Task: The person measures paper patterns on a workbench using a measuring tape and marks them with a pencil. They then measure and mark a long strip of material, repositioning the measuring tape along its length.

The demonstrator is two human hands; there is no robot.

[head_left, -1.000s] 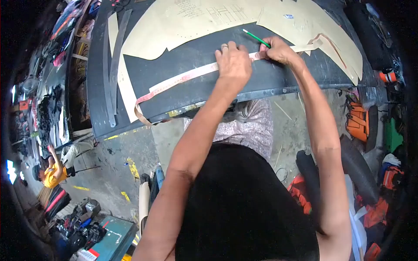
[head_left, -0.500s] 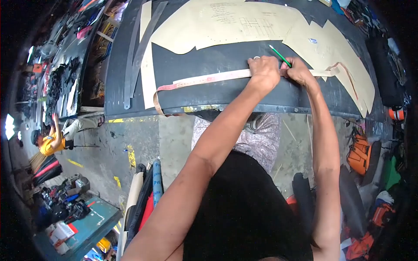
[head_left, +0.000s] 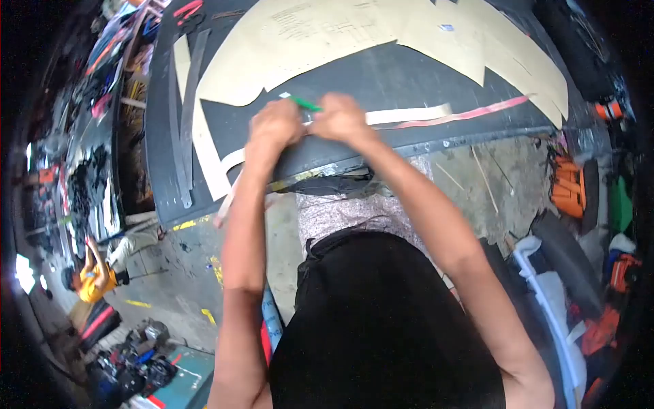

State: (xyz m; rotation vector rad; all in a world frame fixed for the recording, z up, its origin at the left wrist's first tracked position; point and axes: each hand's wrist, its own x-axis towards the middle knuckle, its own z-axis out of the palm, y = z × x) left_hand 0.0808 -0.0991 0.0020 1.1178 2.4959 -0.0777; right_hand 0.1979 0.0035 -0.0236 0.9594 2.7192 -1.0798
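Observation:
My left hand (head_left: 278, 124) is closed on the measuring tape and the pale strip at the table's front part; motion blur hides the exact grip. Close beside it, my right hand (head_left: 339, 117) is also closed, with a green pencil (head_left: 305, 103) pointing out toward the left hand. The pale strip (head_left: 409, 114) runs out to the right from under my right hand. Beside it lies the pinkish measuring tape (head_left: 470, 114), its far end near the paper pattern's right part. Left of my left hand, a pale band bends down over the table edge.
Large tan paper patterns (head_left: 327, 34) with handwriting cover the back of the dark table (head_left: 381, 75). Long dark rulers (head_left: 185, 136) and a pale strip lie at the left. Red-handled scissors (head_left: 187, 9) sit at the back left. A person in yellow (head_left: 95, 281) is far left.
Both hands have moved left along the strip and are blurred. The pencil has gone left with my right hand. More strip and tape now show to the right. The view has shifted.

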